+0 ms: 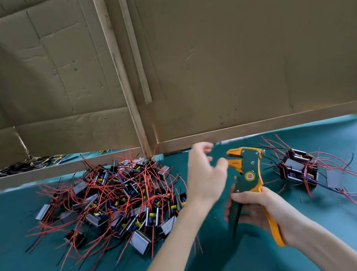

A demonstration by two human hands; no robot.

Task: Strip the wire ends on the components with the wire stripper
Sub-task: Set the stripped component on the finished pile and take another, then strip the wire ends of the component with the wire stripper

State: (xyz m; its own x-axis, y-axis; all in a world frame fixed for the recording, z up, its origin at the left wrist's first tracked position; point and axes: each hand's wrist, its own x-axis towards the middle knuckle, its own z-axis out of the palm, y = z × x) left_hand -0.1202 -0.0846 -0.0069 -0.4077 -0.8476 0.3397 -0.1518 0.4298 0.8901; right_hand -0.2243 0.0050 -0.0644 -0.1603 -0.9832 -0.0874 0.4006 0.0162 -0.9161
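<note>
My right hand grips the handles of an orange and dark green wire stripper, held upright with its jaws pointing left. Just left of the jaws hovers my left hand, fingers apart and holding nothing, its thumb close to the jaw tips. A large heap of small black and silver components with red and black wires lies on the table to the left. A smaller group of the same components sits to the right of the stripper, their wires spread out.
The table is covered in teal cloth. Tall cardboard panels on wooden frames stand along the far edge. A bundle of black and yellow wires lies behind the left panel's bottom rail.
</note>
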